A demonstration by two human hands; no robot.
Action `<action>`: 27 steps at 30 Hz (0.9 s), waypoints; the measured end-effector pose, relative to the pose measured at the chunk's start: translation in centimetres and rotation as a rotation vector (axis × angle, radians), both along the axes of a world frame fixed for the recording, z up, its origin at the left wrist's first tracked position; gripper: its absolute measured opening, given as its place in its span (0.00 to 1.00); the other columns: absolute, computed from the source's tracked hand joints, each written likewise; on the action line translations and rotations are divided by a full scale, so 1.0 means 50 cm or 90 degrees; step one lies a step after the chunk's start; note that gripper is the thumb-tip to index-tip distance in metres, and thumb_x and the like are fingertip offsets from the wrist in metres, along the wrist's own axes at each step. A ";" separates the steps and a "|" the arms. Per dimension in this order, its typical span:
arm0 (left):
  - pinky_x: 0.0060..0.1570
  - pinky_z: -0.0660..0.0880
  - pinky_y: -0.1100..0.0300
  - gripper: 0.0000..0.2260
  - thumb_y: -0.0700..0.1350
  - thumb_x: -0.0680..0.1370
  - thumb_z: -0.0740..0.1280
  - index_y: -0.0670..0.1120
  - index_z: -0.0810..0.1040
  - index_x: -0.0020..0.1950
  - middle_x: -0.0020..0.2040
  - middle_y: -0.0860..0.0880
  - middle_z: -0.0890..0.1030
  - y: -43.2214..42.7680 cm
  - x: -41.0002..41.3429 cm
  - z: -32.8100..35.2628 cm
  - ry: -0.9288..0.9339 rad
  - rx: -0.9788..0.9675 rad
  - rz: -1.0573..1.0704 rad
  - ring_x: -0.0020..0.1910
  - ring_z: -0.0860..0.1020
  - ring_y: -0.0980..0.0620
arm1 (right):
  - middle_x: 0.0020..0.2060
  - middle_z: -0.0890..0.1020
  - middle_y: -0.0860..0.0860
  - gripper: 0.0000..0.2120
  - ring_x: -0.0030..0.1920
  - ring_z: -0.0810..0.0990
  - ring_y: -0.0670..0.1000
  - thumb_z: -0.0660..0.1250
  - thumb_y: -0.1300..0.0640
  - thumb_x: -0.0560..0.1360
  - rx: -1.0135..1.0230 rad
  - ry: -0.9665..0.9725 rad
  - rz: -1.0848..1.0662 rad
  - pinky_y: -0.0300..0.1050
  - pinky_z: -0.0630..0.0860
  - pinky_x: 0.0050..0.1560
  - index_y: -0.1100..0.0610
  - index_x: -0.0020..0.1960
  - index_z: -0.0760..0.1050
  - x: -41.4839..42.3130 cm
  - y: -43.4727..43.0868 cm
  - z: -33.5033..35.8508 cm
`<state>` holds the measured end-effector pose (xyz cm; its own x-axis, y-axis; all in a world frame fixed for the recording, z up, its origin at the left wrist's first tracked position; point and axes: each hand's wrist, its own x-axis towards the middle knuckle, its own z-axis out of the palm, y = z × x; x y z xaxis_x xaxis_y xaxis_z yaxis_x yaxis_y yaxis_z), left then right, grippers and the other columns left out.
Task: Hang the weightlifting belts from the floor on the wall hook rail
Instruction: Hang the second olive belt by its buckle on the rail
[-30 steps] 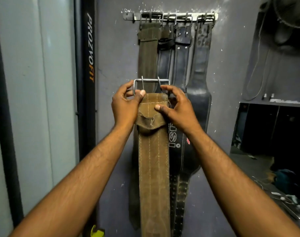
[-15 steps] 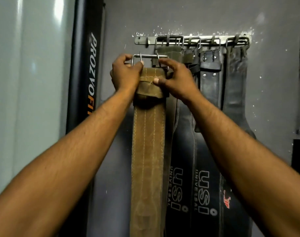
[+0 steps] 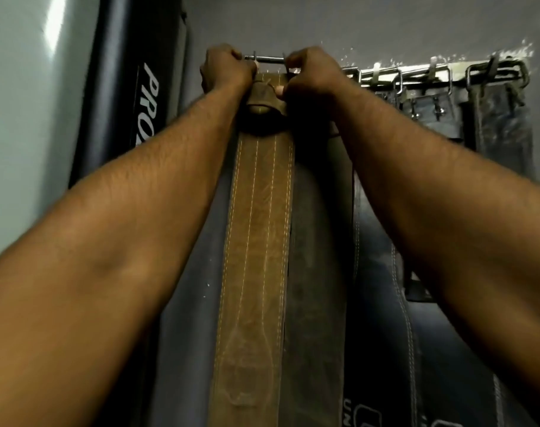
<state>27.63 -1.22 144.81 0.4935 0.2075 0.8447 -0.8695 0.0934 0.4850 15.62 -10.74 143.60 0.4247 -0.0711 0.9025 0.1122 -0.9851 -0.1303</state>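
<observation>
Holding the tan belt [image 3: 256, 229] up by its metal buckle [image 3: 264, 59], flat to the wall [image 3: 324, 20], with the strap dropping straight down between both forearms and the top level with the left end of the hook rail [image 3: 416, 70]. Gripping with the left hand [image 3: 225, 69] curled tight round the buckle's left side and the right hand [image 3: 312, 72] curled round its right side, thumb tip pressed on the leather fold below the bar. Judged from that, not yet hung.

Could miss the hook altogether, working blind with knuckles over the spot. Could catch only the bar's edge, then lose the belt on letting go, dragged off by the weight of the leather. Could also snag the olive belt [image 3: 318, 241] hanging just behind and to the right, or crowd it off its own hook. Might jar the dark belts [image 3: 506, 124] farther along the rail if lowered with a jerk.

Cannot see any free hook at the rail's left end: hidden behind the hands. Cannot tell whether the buckle touches the rail or stands off it. Loses the tan strap's lower end at the bottom edge, and the floor entirely, so no telling how many belts remain. Reads only part of the white lettering on the black upright [image 3: 145, 97], cut off by the left forearm. Blurred at the right, too soft for counting hooks.
</observation>
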 end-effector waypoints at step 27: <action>0.42 0.74 0.65 0.15 0.53 0.79 0.66 0.50 0.69 0.63 0.57 0.50 0.80 -0.041 0.015 -0.453 0.127 0.096 -0.174 0.52 0.80 0.51 | 0.62 0.78 0.54 0.20 0.62 0.78 0.53 0.67 0.62 0.75 0.019 -0.036 0.008 0.54 0.74 0.66 0.57 0.66 0.75 0.020 0.029 -0.413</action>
